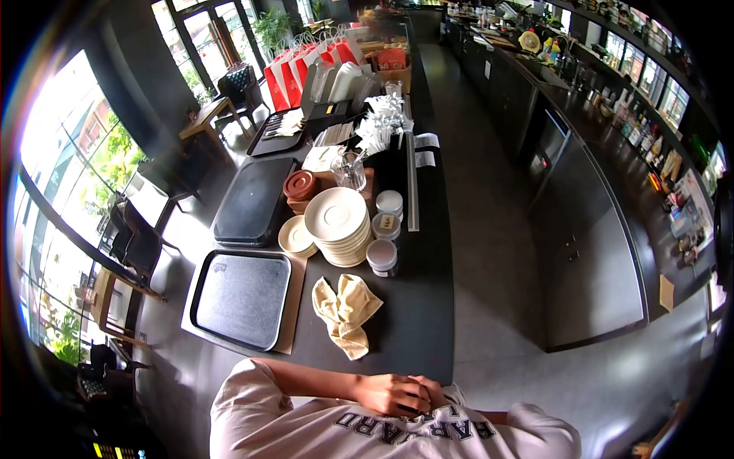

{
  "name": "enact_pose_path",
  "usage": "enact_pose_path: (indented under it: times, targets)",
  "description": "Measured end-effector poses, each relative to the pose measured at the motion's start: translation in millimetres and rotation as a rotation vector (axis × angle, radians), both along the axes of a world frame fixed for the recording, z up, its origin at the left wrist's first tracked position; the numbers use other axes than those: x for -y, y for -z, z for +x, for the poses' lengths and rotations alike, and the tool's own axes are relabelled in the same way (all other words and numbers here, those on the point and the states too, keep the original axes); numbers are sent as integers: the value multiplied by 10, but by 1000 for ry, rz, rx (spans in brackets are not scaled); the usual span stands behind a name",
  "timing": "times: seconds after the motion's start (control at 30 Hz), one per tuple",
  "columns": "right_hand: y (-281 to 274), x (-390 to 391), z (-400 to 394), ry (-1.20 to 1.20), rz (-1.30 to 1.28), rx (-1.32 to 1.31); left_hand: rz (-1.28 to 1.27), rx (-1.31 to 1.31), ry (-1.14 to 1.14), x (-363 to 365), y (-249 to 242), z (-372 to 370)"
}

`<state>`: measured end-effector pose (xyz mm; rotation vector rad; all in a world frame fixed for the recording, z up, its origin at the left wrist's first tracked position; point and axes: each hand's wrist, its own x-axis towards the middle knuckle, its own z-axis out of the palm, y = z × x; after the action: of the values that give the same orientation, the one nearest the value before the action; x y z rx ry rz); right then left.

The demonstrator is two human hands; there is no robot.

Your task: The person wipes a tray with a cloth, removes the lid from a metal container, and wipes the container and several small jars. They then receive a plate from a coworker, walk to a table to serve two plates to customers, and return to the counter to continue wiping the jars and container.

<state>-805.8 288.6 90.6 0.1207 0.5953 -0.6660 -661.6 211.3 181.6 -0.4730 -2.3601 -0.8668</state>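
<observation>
My left hand (394,394) rests in front of my shirt, its fingers curled and closed over my right hand (432,390). No object shows between the hands, and the right hand's fingers are mostly hidden. Just beyond them, on the dark counter (417,329), lies a crumpled yellowish cloth (346,310). To its left a black tray (241,298) lies flat. Farther up are a tall stack of white plates (336,218), a smaller stack of saucers (297,236) and lidded tubs (382,255) in a row. Neither hand touches these.
Another dark tray (256,203) lies beyond the nearest one. A glass pitcher (349,172), wrapped white items (380,122) and red-and-white paper bags (287,79) stand farther along. An aisle (489,229) runs right of the counter, with a long back counter (589,145) beyond.
</observation>
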Motion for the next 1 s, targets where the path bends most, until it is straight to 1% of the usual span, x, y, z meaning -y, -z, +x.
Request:
enact_pose_path:
  times: [0.17,0.23,0.27,0.33,0.37,0.4,0.43,0.47,0.5,0.53,0.57,0.63,0.67,0.7,0.77,0.8,0.83,0.9,0.97,1.0]
  targets:
    - [52,-35,6,8,-31,72,-47,-35,27,23,-82,-30]
    - [44,-8,-2,33,-132,132,-109,-11,64,70,-112,-50]
    - [1,39,-10,89,-257,129,-111,-76,79,141,-187,-106]
    - [-81,130,-26,222,-489,121,-236,-58,109,330,-295,-149]
    - [-110,193,-18,307,-623,2,-292,-49,124,423,-345,-167]
    - [-160,258,4,392,-749,-120,-351,-65,7,517,-468,-122]
    - [-328,305,56,510,-873,-196,-402,-77,-107,585,-570,-34]
    - [-495,353,107,635,-984,-281,-317,-64,-246,669,-551,47]
    - [-656,498,103,661,-900,-163,-230,-45,-382,705,-465,122]
    - [-818,644,98,689,-812,-48,129,2,-504,652,-297,189]
    - [-830,815,48,577,-526,215,482,53,-620,599,-162,228]
    - [-941,935,193,689,-522,217,878,-200,-616,459,-52,73]
    - [-1058,962,286,717,-519,142,904,-157,-693,445,78,142]
    - [-1092,978,370,723,-497,67,961,-290,-792,380,74,126]
    - [-978,1007,469,687,-464,111,1050,-461,-832,359,-4,107]
    - [-967,1025,500,693,-558,56,1094,-535,-800,363,-67,97]
    - [-959,1057,518,696,-653,0,1137,-480,-784,371,-95,144]
    - [-919,1136,482,705,-817,-103,1367,-542,-702,382,-79,190]
    - [-922,1211,354,712,-913,-328,1445,-607,-589,508,268,300]
    - [-987,1227,275,704,-926,-364,1440,-578,-645,527,269,319]
